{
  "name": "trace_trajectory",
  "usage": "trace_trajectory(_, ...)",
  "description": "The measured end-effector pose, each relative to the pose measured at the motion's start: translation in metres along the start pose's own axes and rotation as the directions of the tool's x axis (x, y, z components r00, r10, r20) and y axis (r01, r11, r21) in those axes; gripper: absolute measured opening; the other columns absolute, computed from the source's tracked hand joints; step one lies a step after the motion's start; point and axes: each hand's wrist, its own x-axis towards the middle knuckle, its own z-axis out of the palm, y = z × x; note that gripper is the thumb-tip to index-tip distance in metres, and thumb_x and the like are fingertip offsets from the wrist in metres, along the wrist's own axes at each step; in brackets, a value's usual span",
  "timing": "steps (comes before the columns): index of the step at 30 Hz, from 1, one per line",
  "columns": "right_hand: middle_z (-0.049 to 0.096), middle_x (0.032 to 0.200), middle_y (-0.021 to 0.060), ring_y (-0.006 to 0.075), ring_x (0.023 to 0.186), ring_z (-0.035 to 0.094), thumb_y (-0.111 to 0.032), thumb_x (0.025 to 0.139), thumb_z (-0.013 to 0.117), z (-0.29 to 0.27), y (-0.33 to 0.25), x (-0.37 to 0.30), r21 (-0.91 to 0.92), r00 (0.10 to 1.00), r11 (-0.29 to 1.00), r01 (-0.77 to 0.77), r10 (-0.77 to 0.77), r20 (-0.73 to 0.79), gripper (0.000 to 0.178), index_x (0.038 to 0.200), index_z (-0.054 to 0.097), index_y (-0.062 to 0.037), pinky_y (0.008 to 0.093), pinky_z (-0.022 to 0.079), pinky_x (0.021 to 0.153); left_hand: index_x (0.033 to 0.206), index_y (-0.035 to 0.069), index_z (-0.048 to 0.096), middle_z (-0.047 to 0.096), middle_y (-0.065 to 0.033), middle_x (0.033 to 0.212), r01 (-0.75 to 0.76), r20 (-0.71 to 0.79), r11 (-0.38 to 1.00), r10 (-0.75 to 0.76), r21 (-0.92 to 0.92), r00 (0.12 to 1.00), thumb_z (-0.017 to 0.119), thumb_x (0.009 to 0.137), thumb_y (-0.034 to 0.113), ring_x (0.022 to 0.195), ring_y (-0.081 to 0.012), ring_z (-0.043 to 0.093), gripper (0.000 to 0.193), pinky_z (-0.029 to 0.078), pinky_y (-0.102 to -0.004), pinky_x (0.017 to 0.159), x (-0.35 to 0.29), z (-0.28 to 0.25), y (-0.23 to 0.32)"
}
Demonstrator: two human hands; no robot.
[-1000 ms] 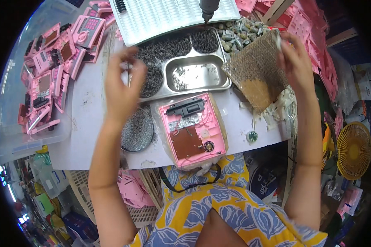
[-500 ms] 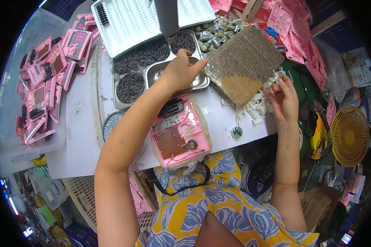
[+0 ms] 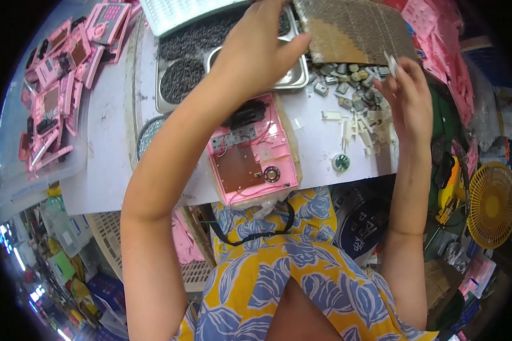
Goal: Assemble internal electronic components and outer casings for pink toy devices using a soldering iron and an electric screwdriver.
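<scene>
My left hand (image 3: 250, 54) reaches up over the metal tray (image 3: 164, 105) of dark small screws. Its thumb sticks out to the right, while the other fingers run to the picture's top edge, so their grip is hidden. My right hand (image 3: 412, 96) pinches a small white plastic piece (image 3: 391, 63) between thumb and fingers, by the lower edge of a brown sheet wrapped in bubble film (image 3: 352, 31). In front of me lies an open pink plastic housing (image 3: 256, 153) with a brown board, wires, a round speaker and a black part.
Small motors (image 3: 347, 88) and white plastic pieces (image 3: 364, 131) lie right of the housing, near a round green-and-silver item (image 3: 341, 162). Pink assemblies (image 3: 54, 105) fill a clear bin at left. Pink shells (image 3: 438, 51) pile at far right, above a yellow fan (image 3: 491, 204).
The wrapped sheet has turned and shifted away, uncovering motors. My right hand has risen with a white piece showing at its fingertips. My left hand has moved up; the hanging grey tool is out of sight.
</scene>
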Motion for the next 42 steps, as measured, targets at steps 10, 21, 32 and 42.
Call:
trace_trajectory(10, 0.072, 0.1, 0.0119, 0.0131, 0.087, 0.068, -0.005, 0.092, 0.069, 0.042, 0.013, -0.087, -0.106, 0.788, 0.926, -0.362, 0.365, 0.495, 0.035, 0.124, 0.06, 0.0042, 0.0249, 0.054, 0.079, 0.093, 0.008, 0.07, 0.066, -0.0058, 0.089, 0.133, 0.263, 0.989, -0.113, -0.059, 0.958, 0.076, 0.082, 0.012, 0.083, -0.0239, 0.062, 0.014, 0.044, -0.0369, 0.076, -0.173, -0.058, 0.063)
trace_trajectory(21, 0.072, 0.108, 0.0146, 0.0171, 0.096, 0.071, -0.008, 0.094, 0.067, 0.049, 0.022, -0.071, -0.274, 0.78, 0.916, -0.293, 0.394, 0.486, 0.028, 0.119, 0.063, 0.0047, 0.0296, 0.055, 0.088, 0.082, 0.011, 0.065, 0.057, -0.0031, 0.083, -0.01, 0.419, 0.966, -0.103, 0.258, 0.902, 0.076, 0.078, 0.018, 0.082, -0.0233, 0.057, 0.014, 0.039, -0.0419, 0.081, -0.147, -0.029, 0.066)
trace_trajectory(32, 0.067, 0.101, 0.006, 0.0279, 0.095, 0.057, -0.012, 0.073, 0.082, 0.075, 0.027, -0.075, -0.528, 0.648, 0.503, 0.684, -0.087, 0.757, 0.029, 0.1, 0.073, -0.0069, 0.0385, 0.049, 0.083, 0.1, 0.014, 0.071, 0.058, -0.0009, 0.09, 0.026, 0.178, 0.998, -0.017, -0.05, 0.984, 0.083, 0.068, 0.008, 0.075, -0.0198, 0.055, 0.035, 0.037, -0.0379, 0.073, -0.21, -0.051, 0.061)
trace_trajectory(42, 0.067, 0.098, 0.0067, 0.0269, 0.089, 0.057, -0.011, 0.071, 0.082, 0.082, 0.047, -0.064, -0.378, 0.554, 0.578, 0.723, -0.159, 0.817, 0.03, 0.1, 0.074, -0.0073, 0.0367, 0.048, 0.079, 0.097, 0.01, 0.071, 0.062, -0.0078, 0.108, 0.043, 0.095, 0.98, -0.025, -0.193, 0.995, 0.077, 0.07, 0.008, 0.096, -0.0259, 0.06, 0.028, 0.047, -0.0462, 0.088, -0.212, -0.041, 0.052)
